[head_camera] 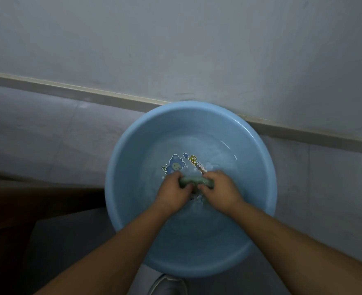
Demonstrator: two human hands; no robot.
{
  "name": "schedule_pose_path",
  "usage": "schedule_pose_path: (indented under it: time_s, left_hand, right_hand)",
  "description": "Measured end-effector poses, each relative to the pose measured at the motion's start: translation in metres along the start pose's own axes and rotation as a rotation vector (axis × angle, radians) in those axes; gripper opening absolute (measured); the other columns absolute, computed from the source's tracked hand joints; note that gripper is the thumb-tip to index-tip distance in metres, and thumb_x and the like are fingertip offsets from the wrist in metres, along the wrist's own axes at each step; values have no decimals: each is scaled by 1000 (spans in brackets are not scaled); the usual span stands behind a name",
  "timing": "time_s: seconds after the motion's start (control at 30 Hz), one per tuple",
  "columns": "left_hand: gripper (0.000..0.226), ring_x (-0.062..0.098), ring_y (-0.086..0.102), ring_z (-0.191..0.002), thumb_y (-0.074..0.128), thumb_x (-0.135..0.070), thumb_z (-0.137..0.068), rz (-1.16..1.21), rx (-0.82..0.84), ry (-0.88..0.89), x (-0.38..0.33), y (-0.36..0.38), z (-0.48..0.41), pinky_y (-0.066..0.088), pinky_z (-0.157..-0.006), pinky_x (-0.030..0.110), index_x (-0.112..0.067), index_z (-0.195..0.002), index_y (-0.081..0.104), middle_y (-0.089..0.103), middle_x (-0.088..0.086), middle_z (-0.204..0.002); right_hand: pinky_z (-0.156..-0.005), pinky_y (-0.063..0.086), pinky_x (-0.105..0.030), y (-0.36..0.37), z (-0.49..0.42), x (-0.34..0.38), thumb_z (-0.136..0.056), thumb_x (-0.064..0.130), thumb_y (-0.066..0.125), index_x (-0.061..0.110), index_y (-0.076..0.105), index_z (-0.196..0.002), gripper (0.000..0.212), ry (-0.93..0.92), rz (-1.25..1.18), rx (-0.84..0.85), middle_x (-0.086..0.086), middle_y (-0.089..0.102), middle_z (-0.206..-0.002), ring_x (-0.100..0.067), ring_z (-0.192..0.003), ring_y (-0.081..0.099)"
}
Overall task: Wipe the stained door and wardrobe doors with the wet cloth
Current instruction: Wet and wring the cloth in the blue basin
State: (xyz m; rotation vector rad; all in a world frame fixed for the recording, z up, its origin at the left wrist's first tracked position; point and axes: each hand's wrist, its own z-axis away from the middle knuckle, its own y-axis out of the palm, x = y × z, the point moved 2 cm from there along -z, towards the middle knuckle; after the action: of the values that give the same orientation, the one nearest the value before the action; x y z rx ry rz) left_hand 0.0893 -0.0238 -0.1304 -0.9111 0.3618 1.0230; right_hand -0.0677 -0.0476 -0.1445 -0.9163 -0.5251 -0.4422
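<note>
A rolled green cloth (pixel 191 180) is gripped at its ends by the left hand (pixel 174 190) and right hand (pixel 219 188), over a blue basin (pixel 131 158). Much of it is hidden by curled fingers. A grey shoe (pixel 169 285) is cut off at the near edge.

Ends of the rolled green cloth (pixel 191 179) were hidden inside the left hand (pixel 173 190) and right hand (pixel 220 188). Lettering on the colourful cartoon sticker (pixel 177 163) was unreadable. The grey shoe (pixel 167 285) was cut off below.
</note>
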Motion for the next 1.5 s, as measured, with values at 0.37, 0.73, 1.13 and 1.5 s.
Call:
schedule_pose_path:
  time_s: [0.37, 0.73, 1.13, 1.5]
  left_hand:
    - [60, 29, 62, -74, 40, -68, -87, 374, -21, 144, -43, 15, 17, 51, -70, 49, -12, -93, 59, 67, 11, -80]
    - [56, 34, 65, -86, 30, -42, -110, 86, -68, 96, -43, 28, 18, 50, -79, 40, -20, -64, 52, 71, 14, -84]
    - [24, 19, 53, -64, 72, -32, -91, 684, 226, -115, -51, -1, 15, 41, -57, 23, -17, -81, 55, 56, 8, -75]
    - [22, 7, 48, -45, 58, 8, -94, 634, 494, -211, -70, -1, 16, 43, -46, 17, -9, -83, 67, 53, 1, -58]
  right_hand:
    - [-61, 46, -29, -30, 31, 42, -105, 35, 50, 25, 60, -84, 25, 109, -806, -132, 11, 64, -73, -9, -64, 57]
    - [-63, 41, -19, -17, 18, 34, -110, 25, 38, 15, 58, -76, 40, 116, -566, -167, 1, 62, -73, -8, -66, 54]
    - [-64, 51, -21, -53, 25, 18, -93, 25, 72, 39, 61, -126, 37, 186, -813, -180, 0, 66, -96, -12, -77, 62]
    - [-79, 55, -38, -63, 26, 17, -84, 4, 71, 9, 66, -113, 30, 415, -1449, -41, -11, 72, -97, -25, -88, 68]
